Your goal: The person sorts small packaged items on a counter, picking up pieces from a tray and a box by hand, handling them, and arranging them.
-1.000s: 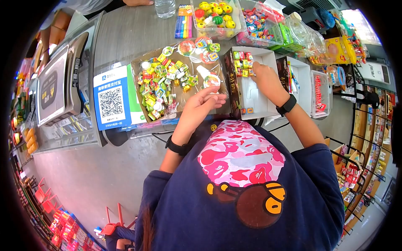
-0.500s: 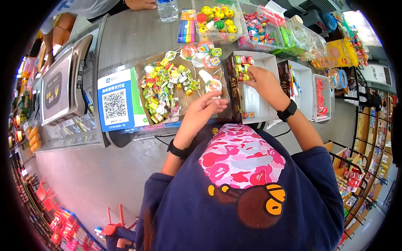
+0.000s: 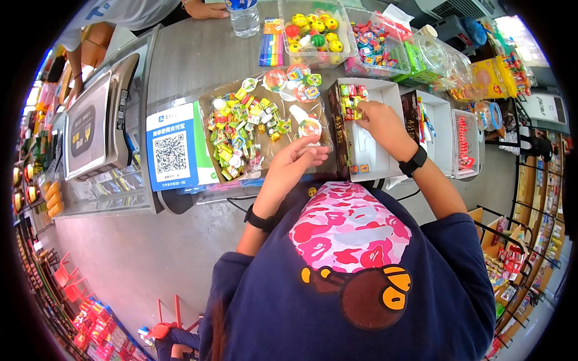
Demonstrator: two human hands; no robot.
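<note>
Several candies (image 3: 350,98) lie at the right hand (image 3: 386,128) (grip unclear); left hand (image 3: 293,164) loosely spread

The bare left hand (image 3: 296,162) was loose and half open, with its fingers a little bent and pointing right. The bare right hand (image 3: 385,127) reached farther forward, back side up, with its fingers curled and close together. The bare left arm (image 3: 250,242) and bare right arm (image 3: 442,192) both stretched forward, apart from each other.
</note>
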